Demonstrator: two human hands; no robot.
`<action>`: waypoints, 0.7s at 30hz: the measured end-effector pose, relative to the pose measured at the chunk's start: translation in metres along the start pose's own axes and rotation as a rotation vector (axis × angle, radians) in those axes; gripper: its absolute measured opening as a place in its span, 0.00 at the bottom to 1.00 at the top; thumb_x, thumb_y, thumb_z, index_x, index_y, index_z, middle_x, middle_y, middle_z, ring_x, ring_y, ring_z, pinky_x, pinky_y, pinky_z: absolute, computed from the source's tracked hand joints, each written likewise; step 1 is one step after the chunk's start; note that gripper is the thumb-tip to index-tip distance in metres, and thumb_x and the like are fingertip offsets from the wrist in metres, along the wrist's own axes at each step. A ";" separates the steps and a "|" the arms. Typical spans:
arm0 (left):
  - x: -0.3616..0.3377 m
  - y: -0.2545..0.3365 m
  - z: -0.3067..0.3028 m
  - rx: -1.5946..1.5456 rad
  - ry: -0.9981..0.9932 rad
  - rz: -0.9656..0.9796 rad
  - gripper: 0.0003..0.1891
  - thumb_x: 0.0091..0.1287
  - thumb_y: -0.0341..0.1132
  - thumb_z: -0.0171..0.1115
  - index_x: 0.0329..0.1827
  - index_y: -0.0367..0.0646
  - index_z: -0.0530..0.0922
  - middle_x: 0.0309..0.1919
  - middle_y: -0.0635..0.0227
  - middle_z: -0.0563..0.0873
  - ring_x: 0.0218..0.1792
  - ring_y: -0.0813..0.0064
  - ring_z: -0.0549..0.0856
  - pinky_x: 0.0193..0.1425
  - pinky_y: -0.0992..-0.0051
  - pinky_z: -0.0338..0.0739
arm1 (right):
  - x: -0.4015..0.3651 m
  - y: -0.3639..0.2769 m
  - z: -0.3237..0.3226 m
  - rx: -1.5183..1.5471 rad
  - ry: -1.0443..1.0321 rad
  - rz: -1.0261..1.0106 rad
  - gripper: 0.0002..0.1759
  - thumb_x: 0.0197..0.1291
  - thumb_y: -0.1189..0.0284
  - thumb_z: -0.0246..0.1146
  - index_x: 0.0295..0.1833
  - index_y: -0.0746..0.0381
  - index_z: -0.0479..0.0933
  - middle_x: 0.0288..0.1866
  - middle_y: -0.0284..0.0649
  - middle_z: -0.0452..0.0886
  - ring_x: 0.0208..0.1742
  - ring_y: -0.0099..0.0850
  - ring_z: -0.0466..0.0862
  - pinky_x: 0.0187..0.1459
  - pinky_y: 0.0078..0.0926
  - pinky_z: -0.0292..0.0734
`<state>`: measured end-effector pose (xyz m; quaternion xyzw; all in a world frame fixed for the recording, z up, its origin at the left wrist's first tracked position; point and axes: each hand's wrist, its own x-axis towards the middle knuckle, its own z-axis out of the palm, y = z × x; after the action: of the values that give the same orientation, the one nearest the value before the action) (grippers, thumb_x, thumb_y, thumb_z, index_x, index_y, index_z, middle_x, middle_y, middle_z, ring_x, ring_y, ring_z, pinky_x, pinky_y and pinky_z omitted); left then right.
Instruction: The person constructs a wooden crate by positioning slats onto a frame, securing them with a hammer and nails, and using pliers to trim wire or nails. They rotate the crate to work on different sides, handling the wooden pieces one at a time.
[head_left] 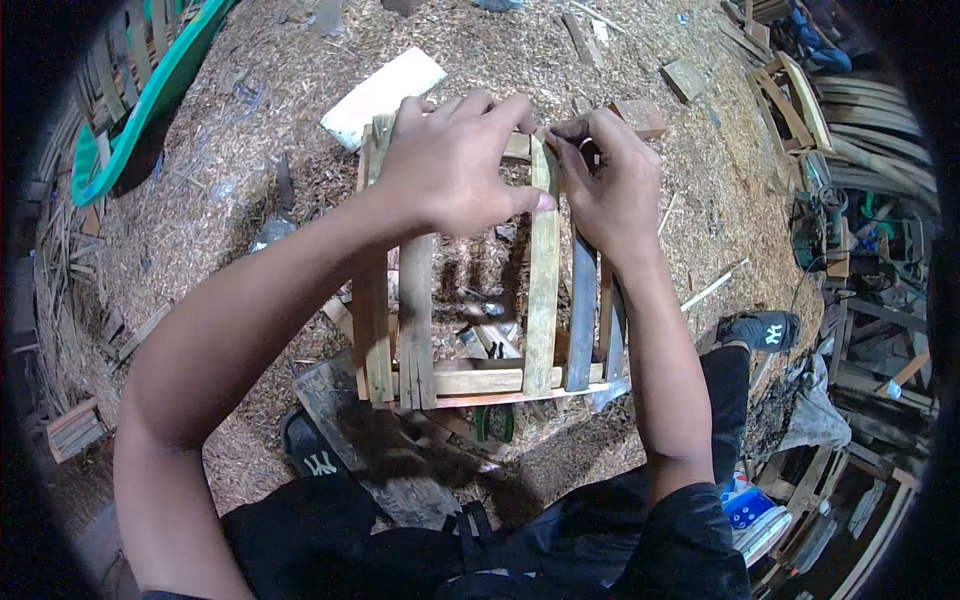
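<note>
A slatted wooden frame point(480, 380) of several upright slats joined by cross pieces stands in front of me on a sawdust floor. My left hand point(450, 165) lies over its far top edge, thumb pressed against a pale slat point(543, 290). My right hand point(605, 180) pinches something small, too tiny to make out, at the top of that same slat, next to a darker grey slat point(582, 320). Both hands touch the frame's upper cross piece, which they mostly hide.
Sawdust and wood scraps cover the ground. A white board point(385, 95) lies beyond the frame, a green curved object point(140, 100) at far left. Stacked wooden chair parts point(850, 120) and tools crowd the right side. My black shoes point(760, 330) rest on both sides.
</note>
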<state>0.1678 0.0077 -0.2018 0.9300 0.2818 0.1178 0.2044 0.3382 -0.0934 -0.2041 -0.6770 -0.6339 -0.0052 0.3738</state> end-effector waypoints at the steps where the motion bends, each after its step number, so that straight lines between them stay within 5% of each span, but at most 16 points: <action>1: 0.000 0.000 -0.001 -0.014 -0.010 0.005 0.38 0.57 0.62 0.78 0.65 0.53 0.76 0.56 0.63 0.85 0.64 0.60 0.83 0.70 0.51 0.66 | 0.000 0.000 0.000 -0.007 -0.007 -0.008 0.08 0.59 0.80 0.72 0.41 0.67 0.79 0.38 0.49 0.83 0.40 0.50 0.86 0.41 0.44 0.80; 3: -0.001 0.000 -0.001 -0.029 -0.019 0.008 0.37 0.57 0.62 0.78 0.65 0.53 0.76 0.57 0.63 0.85 0.65 0.60 0.83 0.70 0.51 0.65 | -0.001 0.000 0.000 -0.015 -0.016 -0.017 0.09 0.59 0.80 0.72 0.41 0.67 0.79 0.37 0.49 0.82 0.40 0.51 0.85 0.41 0.44 0.79; 5: -0.001 -0.001 0.001 -0.025 -0.003 0.006 0.37 0.58 0.62 0.77 0.65 0.54 0.76 0.58 0.62 0.85 0.66 0.59 0.82 0.70 0.50 0.64 | -0.001 0.001 -0.001 -0.024 -0.009 -0.040 0.06 0.60 0.84 0.71 0.41 0.69 0.81 0.37 0.45 0.84 0.35 0.35 0.86 0.40 0.31 0.80; 6: 0.000 0.000 0.000 -0.025 0.001 0.003 0.37 0.58 0.62 0.77 0.65 0.54 0.76 0.58 0.62 0.85 0.66 0.59 0.82 0.70 0.50 0.64 | 0.000 0.001 -0.001 -0.024 -0.011 -0.045 0.06 0.60 0.84 0.71 0.41 0.69 0.81 0.37 0.45 0.84 0.35 0.35 0.86 0.40 0.31 0.80; 12: 0.000 0.001 -0.001 -0.022 -0.045 -0.034 0.36 0.59 0.62 0.77 0.65 0.54 0.76 0.59 0.62 0.84 0.67 0.59 0.82 0.71 0.51 0.63 | 0.000 0.000 0.001 -0.042 0.006 -0.054 0.06 0.59 0.83 0.72 0.39 0.69 0.81 0.37 0.45 0.83 0.37 0.37 0.88 0.41 0.32 0.82; 14: 0.000 0.001 0.001 -0.013 -0.044 -0.031 0.36 0.59 0.62 0.77 0.66 0.54 0.76 0.59 0.62 0.84 0.67 0.60 0.82 0.72 0.51 0.63 | -0.001 0.002 0.002 0.015 -0.015 -0.036 0.09 0.56 0.81 0.72 0.38 0.68 0.78 0.39 0.49 0.81 0.40 0.52 0.85 0.41 0.44 0.79; 21: 0.001 0.003 -0.001 -0.002 -0.052 -0.030 0.37 0.59 0.63 0.76 0.66 0.54 0.76 0.58 0.63 0.84 0.66 0.60 0.81 0.71 0.51 0.63 | -0.004 0.006 0.001 -0.030 -0.006 -0.089 0.09 0.54 0.82 0.72 0.39 0.68 0.78 0.39 0.48 0.81 0.41 0.51 0.85 0.42 0.45 0.80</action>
<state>0.1701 0.0058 -0.1997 0.9283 0.2902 0.0908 0.2141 0.3425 -0.0953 -0.2101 -0.6537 -0.6643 -0.0291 0.3613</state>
